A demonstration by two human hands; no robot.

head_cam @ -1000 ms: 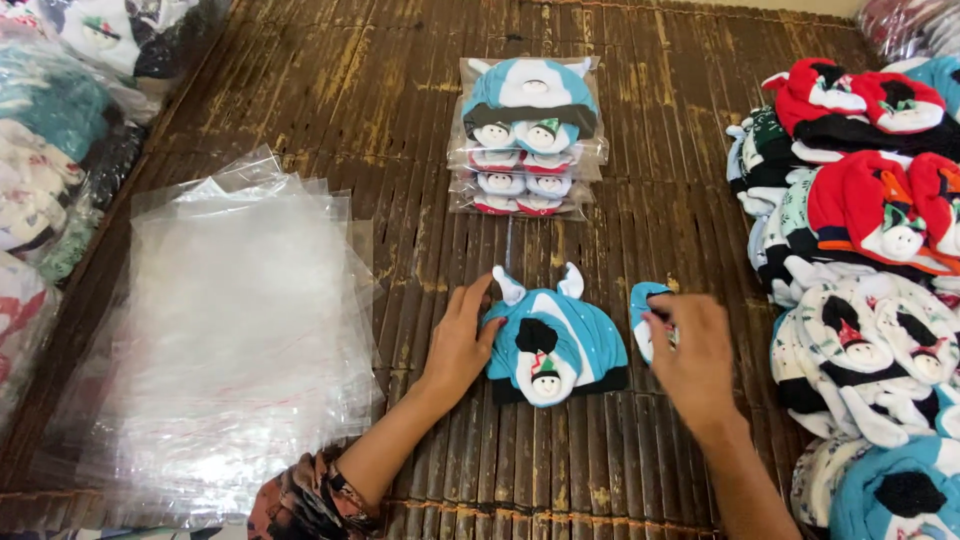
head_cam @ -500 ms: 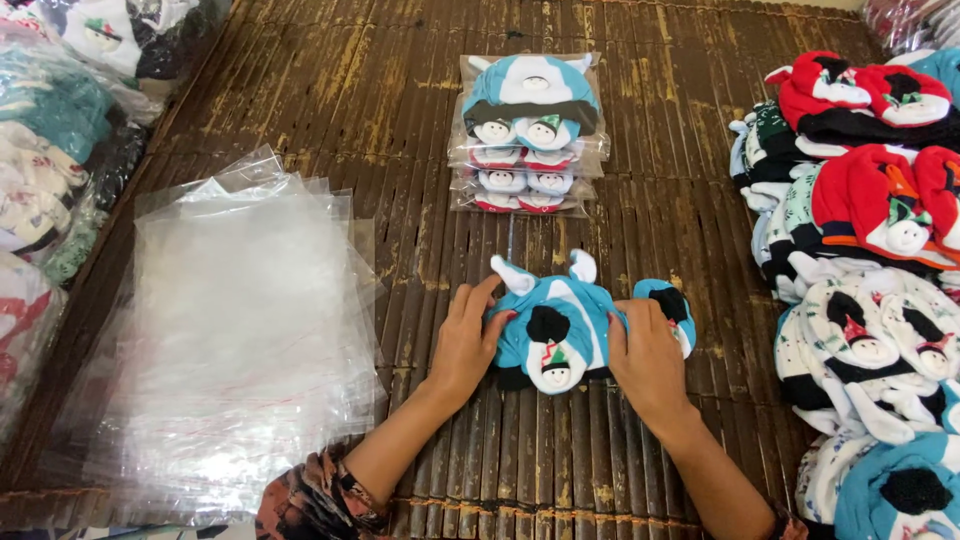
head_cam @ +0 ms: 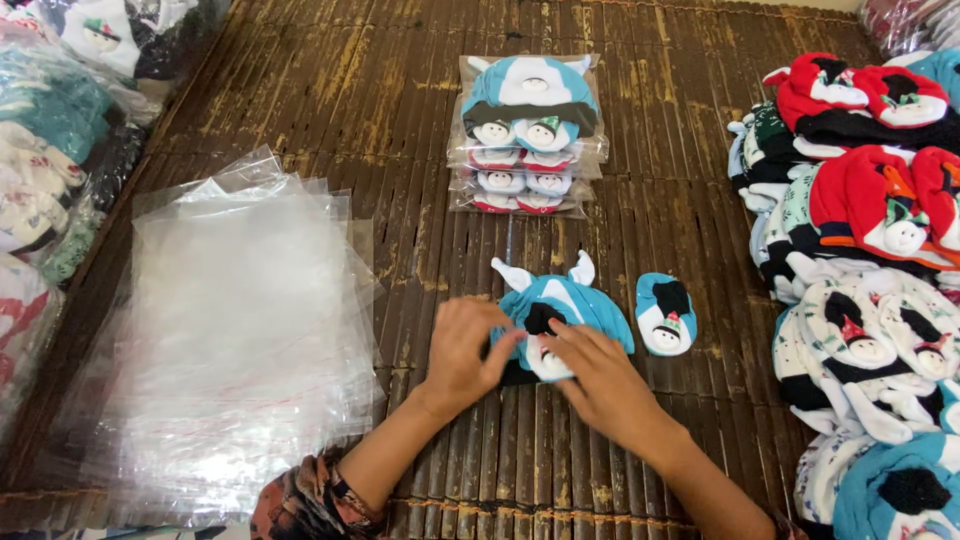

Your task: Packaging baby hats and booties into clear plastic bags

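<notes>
A small teal baby hat with two white ears lies flat on the brown slatted mat. My left hand rests on its left side, fingers touching a little mitten piece with a penguin face that lies on the hat. My right hand presses on the same piece from the right. A second teal mitten lies loose just right of the hat, apart from both hands.
A stack of clear plastic bags lies at the left. Bagged hat sets are piled at the top centre. Heaps of red, white and teal hats fill the right edge, and bagged goods line the left.
My right hand let go of one mitten, which now lies right of the hat, and moved left onto the hat's middle. My left hand shifted slightly inward.
</notes>
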